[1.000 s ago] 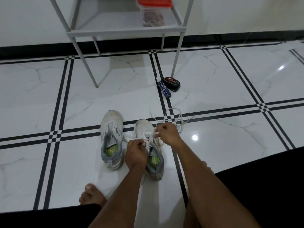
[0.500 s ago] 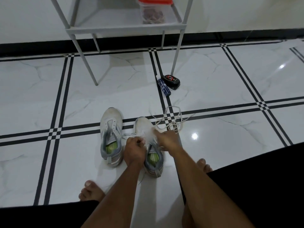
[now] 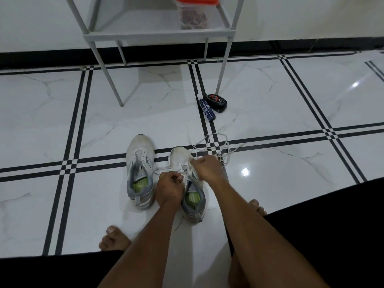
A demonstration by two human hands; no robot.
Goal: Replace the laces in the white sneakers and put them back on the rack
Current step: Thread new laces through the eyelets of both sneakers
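From the head view, looking down: both hands are at work over the right sneaker (image 3: 192,190), which sits on the tiled floor (image 3: 291,173), toe pointing away. The left hand (image 3: 169,189) has its fingers (image 3: 176,177) curled tight at the shoe's tongue, pinching white lace (image 3: 166,169) that trails off to their left side. The right hand (image 3: 205,168) is just beyond and to the right of them, fingers clenched round another stretch of lace over the eyelets, knuckles up. Past those right fingers, a loose tangle of white lace (image 3: 216,146) sprawls across the black tile lines, and whether it joins the piece in the fist I cannot tell. Left of the left fingers, just beside the shoe being handled, the left sneaker (image 3: 140,167) stands with no lace visible, its green insole showing. Farther out beyond the fingers, a small black-and-red case (image 3: 217,100) and a dark blue tube (image 3: 207,110) lie touching each other near a leg of the grey rack (image 3: 158,35). On the rack's shelf stands a clear container (image 3: 193,15) with a red lid. Bare feet rest on the floor either side of the forearms.
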